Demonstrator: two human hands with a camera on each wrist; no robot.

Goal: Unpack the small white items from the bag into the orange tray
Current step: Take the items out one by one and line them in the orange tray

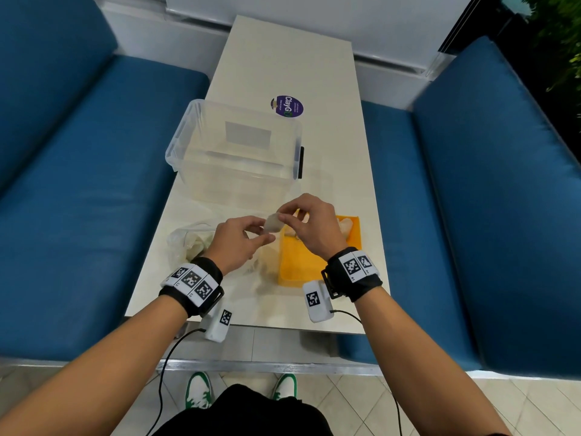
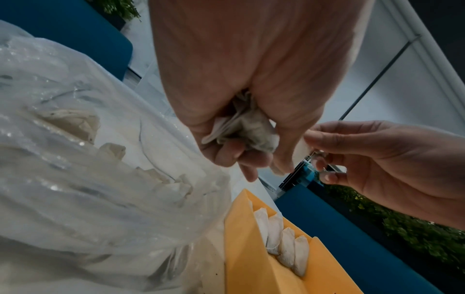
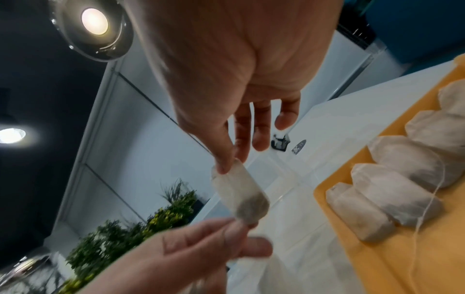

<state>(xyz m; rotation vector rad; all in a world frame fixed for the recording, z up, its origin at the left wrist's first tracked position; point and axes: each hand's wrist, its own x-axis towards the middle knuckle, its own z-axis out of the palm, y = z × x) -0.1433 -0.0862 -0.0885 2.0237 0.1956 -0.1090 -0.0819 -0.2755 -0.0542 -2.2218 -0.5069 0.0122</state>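
Observation:
A small white tea bag (image 1: 273,223) hangs above the table just left of the orange tray (image 1: 301,265), held between both hands. My right hand (image 1: 281,215) pinches its top edge with thumb and forefinger; in the right wrist view the tea bag (image 3: 241,195) hangs from that pinch. My left hand (image 1: 265,233) pinches its lower end and also holds crumpled tea bags (image 2: 246,127) in its palm. Several tea bags (image 3: 402,169) lie in a row at the tray's far end. The clear plastic bag (image 1: 188,243), with more tea bags inside, lies left of the hands.
A large clear plastic bin (image 1: 235,152) stands on the white table (image 1: 339,184) just beyond the hands, with a round purple sticker (image 1: 286,106) behind it. Blue benches (image 1: 78,199) flank the table on both sides.

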